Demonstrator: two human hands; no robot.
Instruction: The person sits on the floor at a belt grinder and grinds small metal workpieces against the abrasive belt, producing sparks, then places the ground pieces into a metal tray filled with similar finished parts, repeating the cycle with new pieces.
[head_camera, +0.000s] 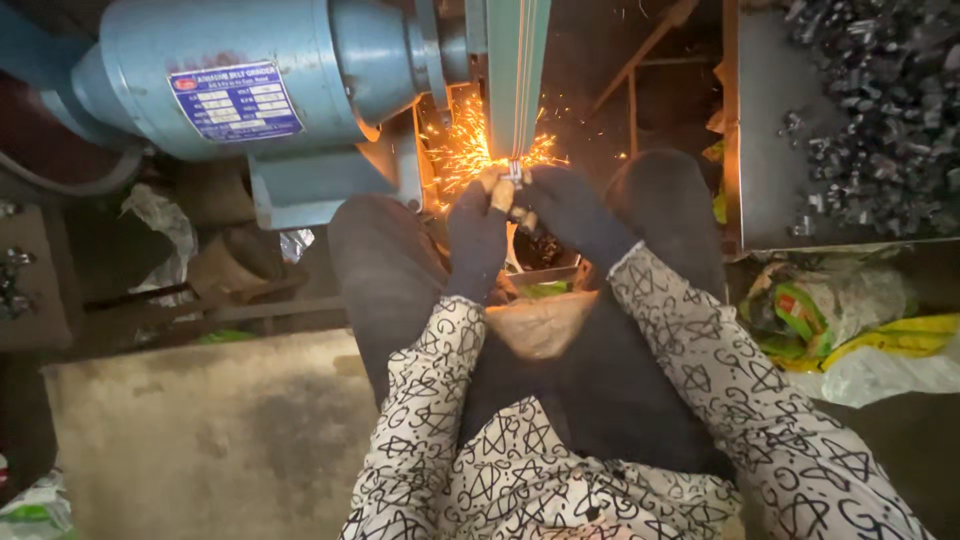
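My left hand (477, 228) and my right hand (568, 208), both in dark gloves, pinch one small metal piece (513, 174) together. Its tip is pressed against the green-grey abrasive belt (517, 70) of a blue belt grinder (240, 85). Orange sparks (462, 148) spray to the left of the contact point. My patterned white sleeves and dark trousers fill the lower middle. A tan cloth or pouch (540, 322) lies on my lap under the hands.
A metal tray (765, 130) at the right holds a heap of several small dark metal parts (880, 110). Plastic bags (850, 330) lie below it. A worn grey board (200, 430) sits at the lower left, with scraps and plastic beside the grinder base.
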